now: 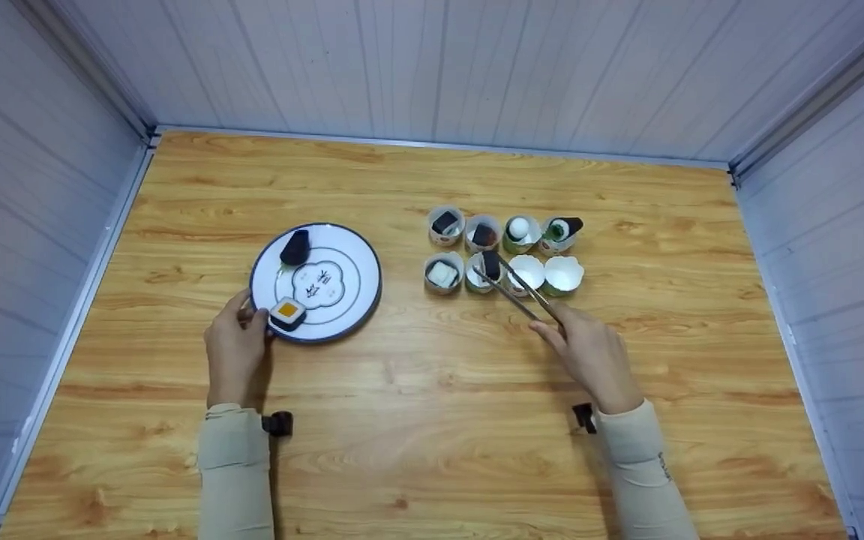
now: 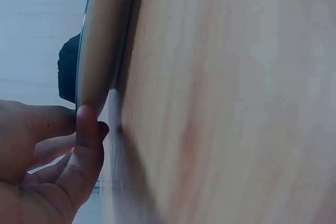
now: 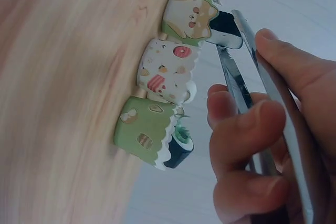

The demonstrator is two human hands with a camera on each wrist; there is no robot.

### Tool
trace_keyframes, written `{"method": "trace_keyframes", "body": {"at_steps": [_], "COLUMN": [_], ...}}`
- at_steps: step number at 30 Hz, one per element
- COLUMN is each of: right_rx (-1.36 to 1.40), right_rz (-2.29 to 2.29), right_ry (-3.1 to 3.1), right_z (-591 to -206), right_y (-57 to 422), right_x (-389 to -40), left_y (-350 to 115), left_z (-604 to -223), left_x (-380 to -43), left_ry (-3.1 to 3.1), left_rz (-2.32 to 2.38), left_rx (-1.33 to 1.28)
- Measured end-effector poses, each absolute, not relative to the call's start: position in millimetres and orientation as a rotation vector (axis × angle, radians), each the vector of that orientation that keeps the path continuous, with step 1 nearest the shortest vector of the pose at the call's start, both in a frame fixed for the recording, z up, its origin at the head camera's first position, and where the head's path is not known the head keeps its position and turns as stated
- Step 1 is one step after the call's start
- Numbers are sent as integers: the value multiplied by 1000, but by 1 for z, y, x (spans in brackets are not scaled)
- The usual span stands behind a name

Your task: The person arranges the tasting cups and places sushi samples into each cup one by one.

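Observation:
My left hand [image 1: 235,352] grips the near-left rim of a white plate [image 1: 349,289] with a blue edge, thumb and fingers on either side of the rim. On the plate lie a dark wedge-shaped piece [image 1: 296,248] and a toy sushi piece [image 1: 287,313] with an orange centre. My right hand [image 1: 593,352] holds metal tongs [image 3: 283,108]. Their tips stand on either side of a black-wrapped sushi piece [image 3: 227,29] at the mouth of a green paper cup [image 3: 189,17] with an animal face; whether both tips touch it I cannot tell.
Two rows of small paper cups stand right of the plate. A white cup [image 1: 526,274] and a green cup [image 1: 563,275] show bare insides. Others hold a white piece [image 1: 444,274], a white ball [image 1: 519,228] and a dark roll [image 1: 569,226]. Panel walls [image 1: 402,75] enclose the wooden table [image 1: 402,420].

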State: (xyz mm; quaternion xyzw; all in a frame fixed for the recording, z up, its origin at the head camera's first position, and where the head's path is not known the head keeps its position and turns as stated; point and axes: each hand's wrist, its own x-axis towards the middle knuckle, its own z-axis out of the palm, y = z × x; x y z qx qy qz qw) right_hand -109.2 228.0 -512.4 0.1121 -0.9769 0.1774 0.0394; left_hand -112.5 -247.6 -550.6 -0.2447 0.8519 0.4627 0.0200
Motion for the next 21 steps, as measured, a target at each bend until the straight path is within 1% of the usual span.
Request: {"method": "trace_keyframes", "body": {"at_steps": [9, 15, 21], "right_rx": [309, 318, 361], "right_rz": [534, 528, 531], "right_ry": [-3031, -3006, -3019], "right_z": [-515, -511, -508], "right_y": [226, 222, 206], "right_x": [-110, -108, -107], "left_y": [-246, -245, -247], "left_z": [-550, -553, -552], "left_x": [-113, -110, -111], "left_ry": [2614, 2725, 2711], "left_rz": [1454, 1385, 1383], "left_rx": [-761, -723, -730]}}
